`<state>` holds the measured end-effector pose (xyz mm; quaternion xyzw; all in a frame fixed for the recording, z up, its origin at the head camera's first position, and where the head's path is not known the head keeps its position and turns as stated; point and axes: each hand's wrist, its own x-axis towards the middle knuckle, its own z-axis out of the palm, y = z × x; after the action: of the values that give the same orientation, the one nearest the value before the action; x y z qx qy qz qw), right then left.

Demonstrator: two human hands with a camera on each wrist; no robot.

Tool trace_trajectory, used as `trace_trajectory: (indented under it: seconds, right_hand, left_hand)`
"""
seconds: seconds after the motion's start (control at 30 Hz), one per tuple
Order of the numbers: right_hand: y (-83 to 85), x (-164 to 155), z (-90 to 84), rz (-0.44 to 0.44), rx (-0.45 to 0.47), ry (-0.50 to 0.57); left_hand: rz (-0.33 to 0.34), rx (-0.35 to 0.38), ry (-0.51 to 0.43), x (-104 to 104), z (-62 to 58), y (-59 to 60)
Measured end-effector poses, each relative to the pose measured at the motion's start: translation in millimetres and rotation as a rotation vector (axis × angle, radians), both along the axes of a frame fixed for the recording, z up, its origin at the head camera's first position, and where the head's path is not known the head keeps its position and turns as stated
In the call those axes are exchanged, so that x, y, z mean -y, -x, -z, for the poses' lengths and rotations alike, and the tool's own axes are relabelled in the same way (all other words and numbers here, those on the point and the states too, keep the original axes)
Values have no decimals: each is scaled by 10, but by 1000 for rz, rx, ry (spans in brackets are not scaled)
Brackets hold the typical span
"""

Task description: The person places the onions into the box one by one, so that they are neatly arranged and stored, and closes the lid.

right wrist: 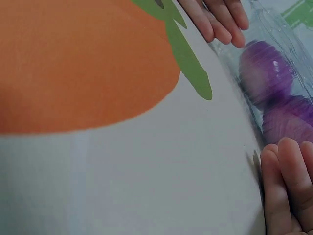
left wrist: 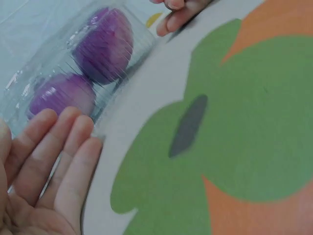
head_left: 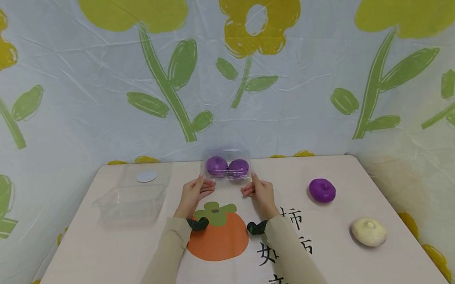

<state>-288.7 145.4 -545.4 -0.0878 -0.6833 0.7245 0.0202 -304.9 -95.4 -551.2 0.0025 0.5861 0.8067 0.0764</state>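
Near the back edge of the table sits a clear plastic clamshell box [head_left: 228,176] with two purple onions [head_left: 217,166] inside, side by side; its lid lies over them. My left hand [head_left: 194,195] is at the box's near left corner, fingers loosely extended in front of it. At the near right corner is my right hand [head_left: 260,193], one finger reaching up to the box edge. In the left wrist view, the left fingers [left wrist: 46,161] are relaxed, palm turned up. The right fingers [right wrist: 286,181] overlap the box's near side in the right wrist view. Exact contact is hard to see.
An opened clear clamshell box [head_left: 133,202] stands at the left. On the right lie another purple onion [head_left: 322,190] and a cream-coloured round vegetable [head_left: 369,231] with a nub. The tabletop [head_left: 98,269] bears a printed persimmon [head_left: 219,239]; a flowered cloth [head_left: 291,111] hangs behind.
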Motion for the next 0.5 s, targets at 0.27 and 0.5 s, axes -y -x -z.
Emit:
trace_trajectory:
  seconds: [0.27, 0.5]
  right_hand:
    - [-10, 18, -15, 26, -12, 10]
    - [-28, -11, -41, 41, 37, 163]
  left_hand:
    - [-58, 9, -9, -42, -28, -19]
    - [-76, 68, -29, -58, -66, -112]
